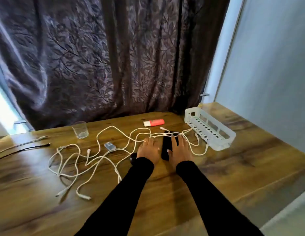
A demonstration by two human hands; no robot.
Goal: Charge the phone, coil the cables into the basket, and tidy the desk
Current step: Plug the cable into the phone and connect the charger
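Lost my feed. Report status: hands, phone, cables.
Left hand and right hand open, flat on desk either side of black phone. White cables tangled, uncoiled, one crossing the phone. Basket holds no cable.

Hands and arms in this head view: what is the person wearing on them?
Both arms are covered by long, close-fitting black sleeves that end at the wrists. The left hand is bare apart from a thin ring on one finger. The right hand is bare, with no ring or watch visible. No gloves, cables or markings show on either arm.
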